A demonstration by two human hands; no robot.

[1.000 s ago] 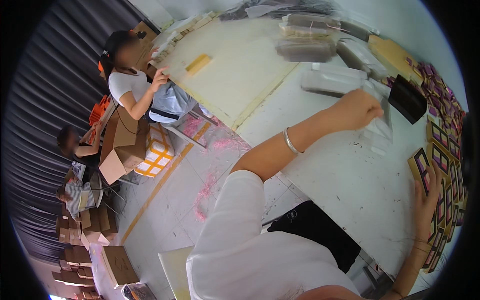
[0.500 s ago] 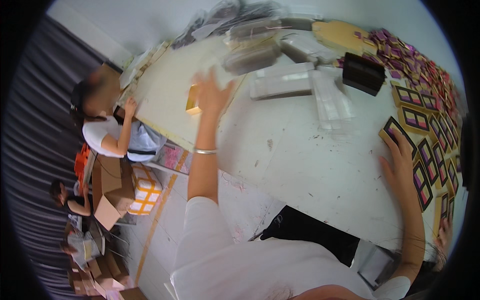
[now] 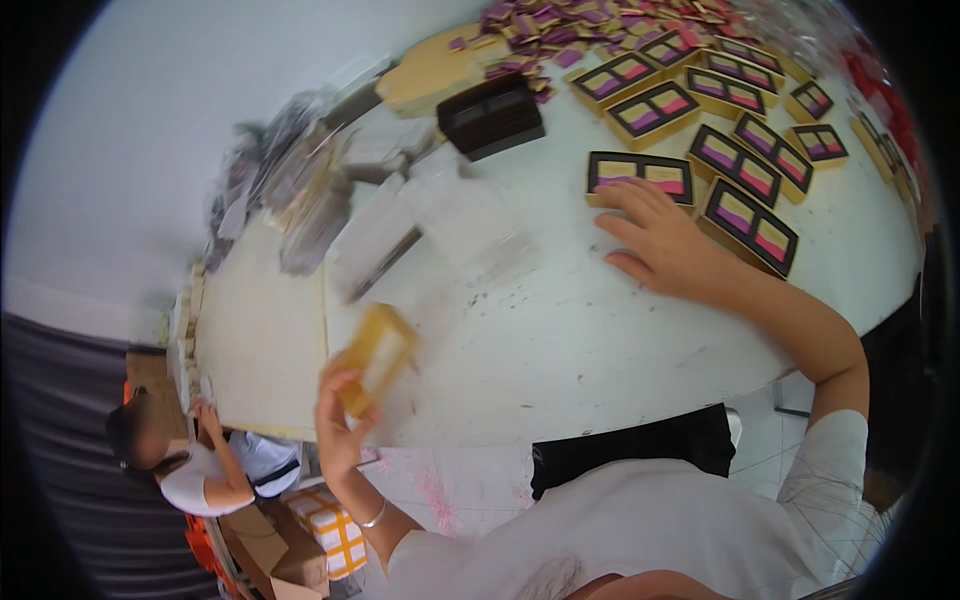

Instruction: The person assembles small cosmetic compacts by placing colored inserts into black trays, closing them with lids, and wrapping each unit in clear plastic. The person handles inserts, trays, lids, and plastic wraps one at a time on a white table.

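My left hand (image 3: 342, 425) holds a flat golden-yellow box (image 3: 377, 356) tilted up above the near edge of the white table (image 3: 560, 340). My right hand (image 3: 662, 240) lies flat on the table, fingers resting on the near edge of a black-framed open box (image 3: 640, 175) with pink, purple and yellow compartments. Several more such boxes (image 3: 750, 165) lie in rows to the right of that hand.
A stack of black trays (image 3: 492, 115) stands at the back. Clear plastic sleeves and grey lids (image 3: 370, 215) pile up at the left. Small purple and gold packets (image 3: 580, 25) lie at the far edge. A seated person (image 3: 190, 465) works by cardboard boxes (image 3: 300, 525) on the floor.
My left hand has picked up the yellow box from far across the table and drawn it back toward me. My right hand stays on the open box.
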